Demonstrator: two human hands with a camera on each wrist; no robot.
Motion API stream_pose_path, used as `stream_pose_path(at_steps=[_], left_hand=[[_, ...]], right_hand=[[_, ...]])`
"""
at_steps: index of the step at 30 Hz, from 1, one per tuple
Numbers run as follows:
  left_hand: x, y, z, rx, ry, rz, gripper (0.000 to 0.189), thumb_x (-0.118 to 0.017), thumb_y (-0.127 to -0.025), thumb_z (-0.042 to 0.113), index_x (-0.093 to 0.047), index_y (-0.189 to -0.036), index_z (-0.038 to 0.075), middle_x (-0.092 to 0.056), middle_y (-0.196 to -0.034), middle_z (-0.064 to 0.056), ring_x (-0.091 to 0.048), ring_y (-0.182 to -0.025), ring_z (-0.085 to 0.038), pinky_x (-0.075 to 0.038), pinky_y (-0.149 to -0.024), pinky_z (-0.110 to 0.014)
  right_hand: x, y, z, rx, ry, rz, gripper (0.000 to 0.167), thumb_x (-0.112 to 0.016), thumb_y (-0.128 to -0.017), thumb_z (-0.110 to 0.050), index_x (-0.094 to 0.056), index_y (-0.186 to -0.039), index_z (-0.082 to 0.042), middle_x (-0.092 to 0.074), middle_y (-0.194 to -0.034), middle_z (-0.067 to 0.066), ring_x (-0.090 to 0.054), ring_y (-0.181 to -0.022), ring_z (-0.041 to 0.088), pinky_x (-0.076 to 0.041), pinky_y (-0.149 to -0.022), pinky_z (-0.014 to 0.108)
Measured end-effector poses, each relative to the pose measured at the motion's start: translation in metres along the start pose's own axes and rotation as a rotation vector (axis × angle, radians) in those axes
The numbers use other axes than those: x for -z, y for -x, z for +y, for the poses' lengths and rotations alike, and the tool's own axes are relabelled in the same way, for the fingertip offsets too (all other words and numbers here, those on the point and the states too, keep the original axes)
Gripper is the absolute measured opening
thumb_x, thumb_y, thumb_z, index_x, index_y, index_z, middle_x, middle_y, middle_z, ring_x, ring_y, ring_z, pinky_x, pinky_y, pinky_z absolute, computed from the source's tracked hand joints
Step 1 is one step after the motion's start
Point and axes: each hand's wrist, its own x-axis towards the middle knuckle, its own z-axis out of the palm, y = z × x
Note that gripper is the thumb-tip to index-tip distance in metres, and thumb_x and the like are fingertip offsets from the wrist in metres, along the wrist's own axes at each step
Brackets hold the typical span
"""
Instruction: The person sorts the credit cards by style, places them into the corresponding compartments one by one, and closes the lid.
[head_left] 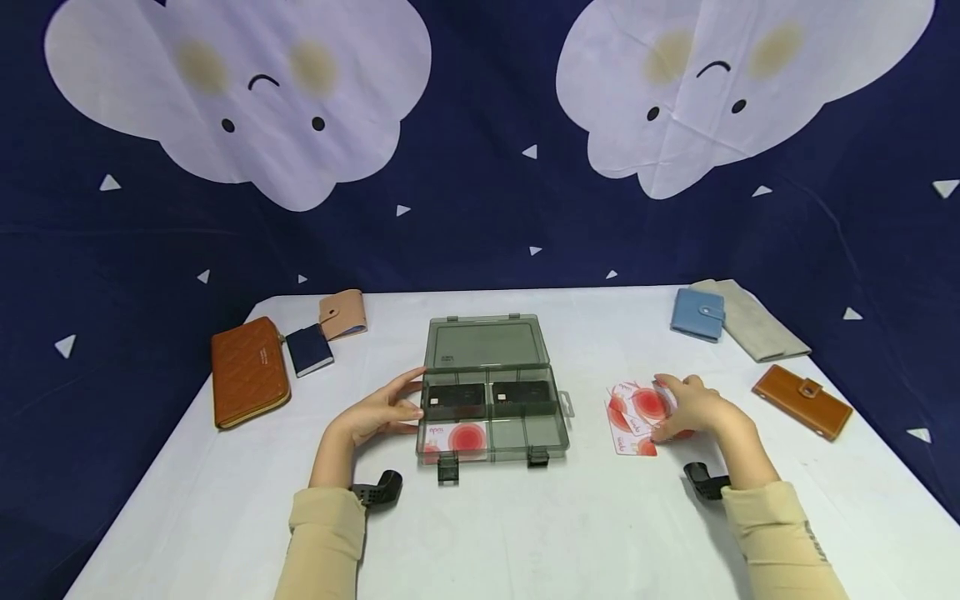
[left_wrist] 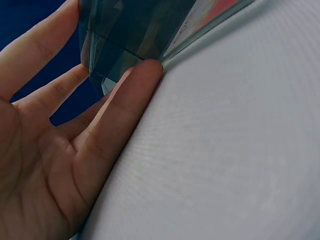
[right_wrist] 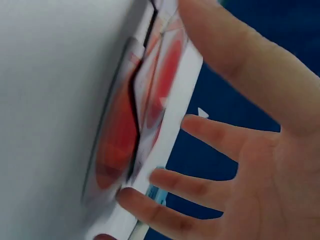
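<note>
A translucent grey-green compartment box [head_left: 547, 432] stands mid-table with its lid [head_left: 489, 342] laid back. Black cards [head_left: 455, 400] fill its two back sections; a red-and-white card [head_left: 457, 437] lies at the front left. My left hand [head_left: 372, 413] touches the box's left side with extended fingers, its fingertips [left_wrist: 149, 67] against the wall in the left wrist view. To the right, several red-and-white cards [head_left: 630, 417] lie overlapping on the table. Over their right side reaches my right hand [head_left: 701, 407], fingers spread. In the right wrist view its fingertips [right_wrist: 131, 198] are close to the cards [right_wrist: 117, 140].
A brown zip wallet [head_left: 250, 371], a dark blue notebook [head_left: 308, 348] and a tan card holder [head_left: 343, 314] lie at the left. On the right are a blue wallet [head_left: 696, 313], a pale grey pouch [head_left: 757, 321] and a brown strap wallet [head_left: 802, 401]. Behind hangs a cloud-patterned curtain [head_left: 480, 242].
</note>
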Motion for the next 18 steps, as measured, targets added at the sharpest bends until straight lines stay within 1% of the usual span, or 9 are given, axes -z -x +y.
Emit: stream_pose_path(at_steps=[4,6,10,13,15,18], left_hand=[[0.001,0.000,0.000,0.001,-0.008,0.000,0.082,-0.061,-0.085,0.004,-0.011,-0.150,0.015,-0.009,-0.150,-0.021,-0.055,-0.087,-0.010,-0.047,-0.091,-0.043],[0.002,0.000,0.000,0.000,-0.010,0.000,0.082,-0.060,-0.086,0.004,-0.011,-0.150,0.015,-0.009,-0.150,-0.021,-0.055,-0.087,-0.010,-0.047,-0.092,-0.043],[0.002,0.000,0.000,-0.004,-0.012,-0.001,0.082,-0.061,-0.085,0.004,-0.011,-0.150,0.015,-0.009,-0.150,-0.021,-0.056,-0.086,-0.010,-0.047,-0.092,-0.043],[0.002,0.000,0.000,-0.003,-0.012,0.000,0.082,-0.061,-0.085,0.004,-0.011,-0.150,0.015,-0.009,-0.150,-0.022,-0.056,-0.087,-0.010,-0.047,-0.091,-0.043],[0.002,0.000,0.000,-0.001,-0.012,0.002,0.082,-0.061,-0.085,0.004,-0.011,-0.150,0.015,-0.009,-0.150,-0.022,-0.056,-0.087,-0.010,-0.047,-0.091,-0.043],[0.001,0.000,-0.001,0.004,-0.020,0.007,0.083,-0.062,-0.085,0.006,-0.012,-0.150,0.015,-0.010,-0.150,-0.021,-0.055,-0.088,-0.011,-0.048,-0.090,-0.042]], right_hand=[[-0.001,-0.007,-0.007,-0.015,0.029,-0.018,0.090,-0.083,-0.062,-0.024,-0.037,-0.133,0.006,-0.036,-0.117,0.040,-0.039,-0.097,0.053,-0.041,-0.076,0.067],[-0.002,-0.014,-0.013,-0.028,0.023,-0.017,0.088,-0.083,-0.063,-0.022,-0.038,-0.133,0.005,-0.035,-0.118,0.038,-0.038,-0.099,0.051,-0.042,-0.076,0.065],[-0.001,-0.031,-0.025,-0.029,0.010,-0.019,0.086,-0.082,-0.064,-0.021,-0.039,-0.134,0.003,-0.032,-0.122,0.038,-0.036,-0.103,0.053,-0.042,-0.078,0.065],[-0.002,-0.044,-0.031,-0.023,0.003,-0.014,0.087,-0.083,-0.064,-0.021,-0.038,-0.135,0.001,-0.031,-0.125,0.037,-0.034,-0.106,0.052,-0.042,-0.079,0.064],[-0.004,-0.052,-0.035,-0.016,0.012,-0.005,0.090,-0.083,-0.063,-0.023,-0.037,-0.137,-0.001,-0.031,-0.127,0.036,-0.033,-0.108,0.052,-0.039,-0.082,0.066],[-0.005,-0.060,-0.036,0.020,0.033,0.025,0.095,-0.085,-0.061,-0.026,-0.035,-0.139,-0.005,-0.032,-0.128,0.032,-0.031,-0.109,0.050,-0.033,-0.084,0.068]])
